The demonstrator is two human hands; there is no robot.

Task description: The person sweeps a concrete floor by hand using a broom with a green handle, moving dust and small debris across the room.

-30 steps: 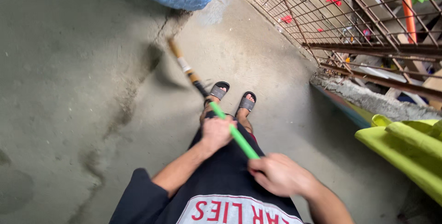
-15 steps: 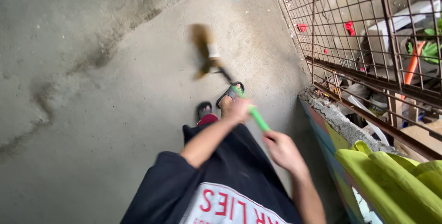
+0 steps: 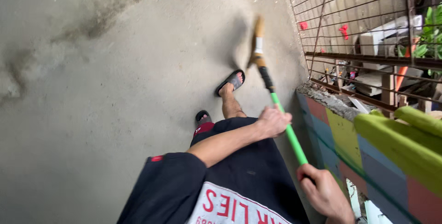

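Grey concrete floor point(image 3: 115, 90), stained and damp in patches, runs up to a rusty wire mesh fence point(image 3: 350, 17) set on a low wall painted in coloured blocks point(image 3: 340, 136) along the right edge. Yellow-green fabric point(image 3: 396, 136) hangs over that wall. The left hand point(image 3: 272, 122) is closed around the broom's green handle point(image 3: 289, 134) midway; the right hand point(image 3: 322, 192) grips its upper end. The blurred broom head point(image 3: 248, 44) meets the floor near the fence, beyond a black sandal point(image 3: 230, 82).

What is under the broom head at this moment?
Under the broom head only bare concrete floor shows. The bristles are blurred, so any dust beneath them cannot be seen. Both hands, left and right, grip the green handle.
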